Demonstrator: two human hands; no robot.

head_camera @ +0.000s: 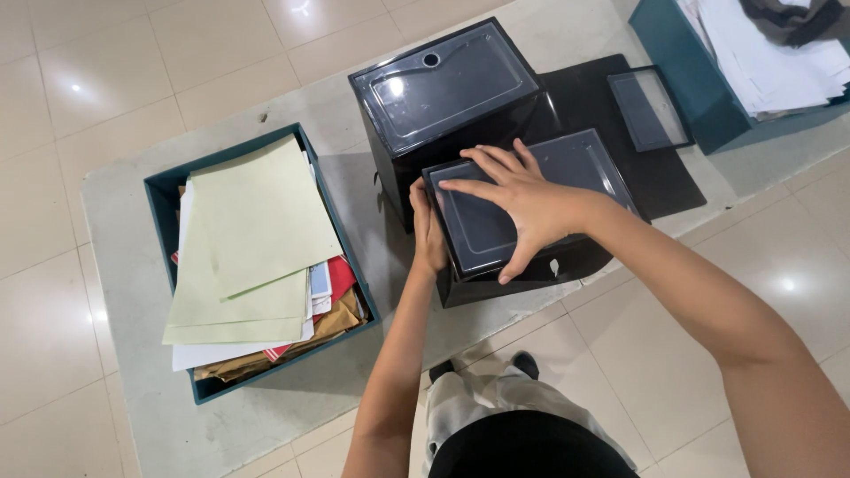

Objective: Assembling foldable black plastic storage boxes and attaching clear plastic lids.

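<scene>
Step in hand, by the look of it: seating the clear smoky lid on the near glossy black plastic box [522, 235], which sits at the front edge of the pale stone surface [124, 204]. Right hand [522, 208] lies flat on the lid, fingers spread, no closed grip. Left hand [428, 232] wraps the box's left edge, grip narrow. Next likely needs even press, lid corners lined up.

A second, taller black box w/ clear lid [447, 88] stands behind, touching. Small dark-framed clear panel [651, 108] lies on a black mat [602, 88]. Teal bin of pale green sheets, red and brown folders [164, 190] at left; teal bin w/ white papers [686, 80] top right. No labels readable.
</scene>
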